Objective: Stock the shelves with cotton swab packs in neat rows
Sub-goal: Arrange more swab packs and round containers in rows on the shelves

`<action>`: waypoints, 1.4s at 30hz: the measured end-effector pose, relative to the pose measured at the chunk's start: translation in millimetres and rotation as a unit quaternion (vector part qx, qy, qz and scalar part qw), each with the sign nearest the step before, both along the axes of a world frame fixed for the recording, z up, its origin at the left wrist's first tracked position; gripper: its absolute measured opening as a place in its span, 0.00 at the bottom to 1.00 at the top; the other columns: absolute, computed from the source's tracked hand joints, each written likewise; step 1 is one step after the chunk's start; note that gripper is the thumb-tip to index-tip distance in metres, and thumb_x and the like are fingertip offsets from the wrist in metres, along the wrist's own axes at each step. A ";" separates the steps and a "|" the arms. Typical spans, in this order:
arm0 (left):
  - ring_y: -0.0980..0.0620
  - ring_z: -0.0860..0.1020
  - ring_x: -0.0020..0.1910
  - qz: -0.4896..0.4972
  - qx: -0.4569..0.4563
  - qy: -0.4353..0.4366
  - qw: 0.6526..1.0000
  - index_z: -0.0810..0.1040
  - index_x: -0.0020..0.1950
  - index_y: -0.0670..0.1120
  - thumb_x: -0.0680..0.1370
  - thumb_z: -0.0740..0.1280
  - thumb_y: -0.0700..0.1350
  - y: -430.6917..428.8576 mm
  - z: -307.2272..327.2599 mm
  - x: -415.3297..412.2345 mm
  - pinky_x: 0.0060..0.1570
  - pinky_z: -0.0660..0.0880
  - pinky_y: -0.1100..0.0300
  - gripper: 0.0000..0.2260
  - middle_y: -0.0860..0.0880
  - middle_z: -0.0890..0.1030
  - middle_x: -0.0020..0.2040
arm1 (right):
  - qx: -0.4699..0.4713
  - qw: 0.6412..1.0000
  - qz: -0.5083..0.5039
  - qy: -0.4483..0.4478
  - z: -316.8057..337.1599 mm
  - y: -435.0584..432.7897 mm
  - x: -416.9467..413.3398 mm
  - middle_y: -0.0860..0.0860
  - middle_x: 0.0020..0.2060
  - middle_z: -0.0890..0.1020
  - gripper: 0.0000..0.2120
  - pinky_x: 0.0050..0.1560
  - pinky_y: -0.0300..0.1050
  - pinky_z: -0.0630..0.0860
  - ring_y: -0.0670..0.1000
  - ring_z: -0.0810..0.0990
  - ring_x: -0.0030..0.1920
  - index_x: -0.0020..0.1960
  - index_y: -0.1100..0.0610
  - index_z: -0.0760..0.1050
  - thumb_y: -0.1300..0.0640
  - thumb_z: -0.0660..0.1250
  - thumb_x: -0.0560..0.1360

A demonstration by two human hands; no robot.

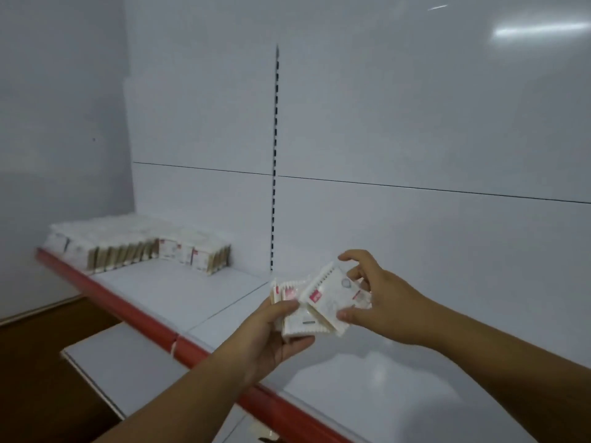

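My left hand [271, 334] grips a small stack of cotton swab packs [295, 321], white with red labels, above the white shelf [179, 292]. My right hand [380, 302] pinches one pack [329, 298] from that stack between thumb and fingers, tilted up and partly pulled away. At the shelf's far left, rows of stocked packs [134, 247] stand upright against the back panel.
The shelf has a red front edge [134, 318] running diagonally from upper left to lower right. A lower white shelf [124, 366] sticks out below it. A slotted upright [274, 161] divides the white back panel. Brown floor lies at the lower left.
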State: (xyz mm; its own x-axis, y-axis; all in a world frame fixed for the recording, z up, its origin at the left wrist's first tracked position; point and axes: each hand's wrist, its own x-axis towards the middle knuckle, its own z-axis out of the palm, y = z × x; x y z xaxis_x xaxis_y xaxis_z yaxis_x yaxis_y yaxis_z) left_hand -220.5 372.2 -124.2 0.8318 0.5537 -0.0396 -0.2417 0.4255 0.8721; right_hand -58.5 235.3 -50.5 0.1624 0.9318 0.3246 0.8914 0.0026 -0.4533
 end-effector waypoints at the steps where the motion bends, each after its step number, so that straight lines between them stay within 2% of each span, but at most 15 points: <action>1: 0.44 0.84 0.44 0.016 -0.013 0.002 1.000 0.74 0.65 0.47 0.70 0.69 0.41 14.6 -1.1 -14.5 0.35 0.82 0.54 0.22 0.40 0.83 0.54 | -0.001 1.000 0.002 0.015 -2.1 16.6 -11.7 0.38 0.50 0.73 0.36 0.44 0.35 0.75 0.40 0.78 0.46 0.62 0.29 0.52 0.48 0.74 0.69; 4: 0.44 0.84 0.46 0.040 -0.029 -0.001 0.999 0.75 0.64 0.47 0.72 0.69 0.41 54.1 -5.0 -48.6 0.37 0.82 0.54 0.20 0.41 0.83 0.54 | -0.007 0.998 0.019 0.053 -5.5 57.9 -37.5 0.40 0.48 0.74 0.45 0.40 0.30 0.73 0.38 0.79 0.42 0.61 0.20 0.44 0.46 0.76 0.67; 6: 0.44 0.84 0.47 0.048 -0.024 -0.003 0.999 0.75 0.64 0.48 0.71 0.69 0.42 78.6 -7.9 -65.0 0.37 0.81 0.55 0.21 0.41 0.83 0.55 | -0.012 0.996 0.028 0.080 -7.6 85.1 -48.9 0.41 0.48 0.76 0.45 0.36 0.29 0.73 0.39 0.79 0.41 0.63 0.21 0.46 0.46 0.77 0.65; 8: 0.44 0.84 0.47 0.054 -0.025 0.000 0.998 0.75 0.63 0.48 0.70 0.70 0.42 101.2 -11.8 -76.7 0.36 0.81 0.55 0.21 0.41 0.83 0.55 | -0.020 0.996 0.025 0.085 -12.0 113.0 -56.0 0.42 0.49 0.75 0.41 0.37 0.32 0.75 0.41 0.80 0.42 0.65 0.29 0.55 0.46 0.78 0.64; 10: 0.43 0.84 0.47 0.061 -0.029 0.012 0.998 0.75 0.63 0.48 0.69 0.71 0.42 122.1 -15.2 -85.1 0.36 0.81 0.54 0.22 0.40 0.83 0.55 | -0.030 0.995 0.025 0.092 -17.8 140.6 -59.7 0.41 0.52 0.76 0.34 0.41 0.37 0.79 0.44 0.81 0.46 0.59 0.35 0.60 0.47 0.78 0.64; 14: 0.40 0.83 0.51 0.072 -0.038 0.044 0.996 0.75 0.63 0.48 0.67 0.71 0.41 181.5 -20.8 -108.3 0.36 0.81 0.53 0.24 0.39 0.83 0.55 | -0.003 0.986 0.057 0.156 -24.0 210.3 -68.6 0.46 0.50 0.79 0.27 0.38 0.45 0.82 0.47 0.83 0.45 0.49 0.39 0.63 0.51 0.79 0.63; 19: 0.40 0.84 0.47 0.124 -0.017 0.084 0.988 0.74 0.64 0.47 0.67 0.71 0.42 275.3 -10.6 -143.7 0.36 0.81 0.52 0.25 0.40 0.84 0.53 | 0.050 0.977 0.022 0.207 -35.2 318.9 -70.5 0.51 0.50 0.77 0.20 0.40 0.60 0.81 0.58 0.83 0.41 0.48 0.46 0.63 0.59 0.73 0.70; 21: 0.41 0.84 0.47 0.130 -0.010 0.088 0.988 0.74 0.65 0.46 0.67 0.70 0.42 305.1 -7.4 -154.5 0.36 0.81 0.52 0.25 0.40 0.84 0.53 | 0.055 0.978 0.000 0.203 -38.7 360.1 -71.1 0.52 0.49 0.78 0.18 0.41 0.57 0.81 0.57 0.83 0.41 0.47 0.48 0.64 0.62 0.72 0.69; 23: 0.40 0.84 0.47 0.128 0.003 0.088 0.988 0.74 0.64 0.45 0.66 0.71 0.42 331.9 -7.5 -163.9 0.35 0.81 0.52 0.26 0.39 0.84 0.53 | 0.075 0.980 -0.021 0.184 -37.5 399.8 -74.5 0.50 0.44 0.81 0.18 0.34 0.44 0.79 0.47 0.82 0.36 0.45 0.49 0.65 0.59 0.74 0.67; 25: 0.40 0.84 0.47 0.129 0.001 0.091 0.987 0.74 0.64 0.43 0.66 0.70 0.42 355.6 -11.0 -171.3 0.35 0.81 0.52 0.26 0.39 0.83 0.53 | 0.072 0.984 -0.048 0.153 -37.7 437.0 -83.6 0.46 0.40 0.81 0.18 0.29 0.38 0.72 0.42 0.78 0.31 0.43 0.50 0.67 0.53 0.77 0.65; 33: 0.38 0.83 0.46 0.053 0.010 0.066 0.996 0.76 0.63 0.42 0.66 0.70 0.40 435.6 -18.4 -189.8 0.33 0.81 0.51 0.24 0.36 0.82 0.54 | 0.061 0.985 -0.061 -0.151 -68.7 553.7 -127.9 0.42 0.39 0.71 0.18 0.33 0.39 0.61 0.45 0.71 0.39 0.39 0.46 0.63 0.44 0.73 0.68; 36: 0.37 0.82 0.49 -0.002 0.020 0.060 0.998 0.78 0.62 0.45 0.66 0.73 0.37 467.2 -23.0 -190.8 0.40 0.81 0.45 0.24 0.36 0.82 0.56 | 0.063 0.961 -0.078 -0.256 -80.0 582.0 -134.7 0.48 0.50 0.73 0.13 0.44 0.41 0.64 0.50 0.71 0.49 0.48 0.52 0.71 0.45 0.68 0.71; 38: 0.38 0.83 0.49 -0.024 0.041 0.063 0.997 0.80 0.59 0.48 0.64 0.72 0.41 483.4 -24.6 -185.7 0.40 0.81 0.45 0.23 0.37 0.82 0.55 | 0.034 0.943 -0.101 -0.315 -80.7 588.7 -133.1 0.50 0.55 0.73 0.14 0.50 0.42 0.65 0.50 0.70 0.53 0.53 0.54 0.73 0.44 0.63 0.75; 40: 0.38 0.83 0.48 -0.041 0.063 0.066 0.995 0.83 0.54 0.50 0.64 0.72 0.42 493.5 -25.6 -174.7 0.38 0.80 0.48 0.19 0.39 0.83 0.54 | 0.059 0.936 -0.110 -0.328 -69.9 581.7 -127.0 0.49 0.58 0.73 0.14 0.53 0.41 0.67 0.49 0.70 0.54 0.58 0.53 0.75 0.46 0.62 0.77; 42: 0.38 0.83 0.48 -0.055 0.075 0.056 0.994 0.83 0.53 0.51 0.64 0.72 0.42 496.9 -27.2 -161.0 0.40 0.81 0.47 0.17 0.40 0.83 0.54 | 0.142 0.956 -0.125 -0.222 -48.4 562.4 -122.6 0.48 0.52 0.77 0.12 0.48 0.38 0.67 0.48 0.73 0.49 0.54 0.53 0.78 0.47 0.63 0.78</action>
State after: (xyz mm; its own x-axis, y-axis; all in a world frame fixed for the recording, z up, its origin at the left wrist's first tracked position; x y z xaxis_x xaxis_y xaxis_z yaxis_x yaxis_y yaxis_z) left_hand -381.5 869.1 -151.4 0.8824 0.4666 -0.0595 -0.0980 0.3061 0.9469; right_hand -181.1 797.7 -98.9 0.1560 0.7455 0.6480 0.9847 -0.1694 -0.0421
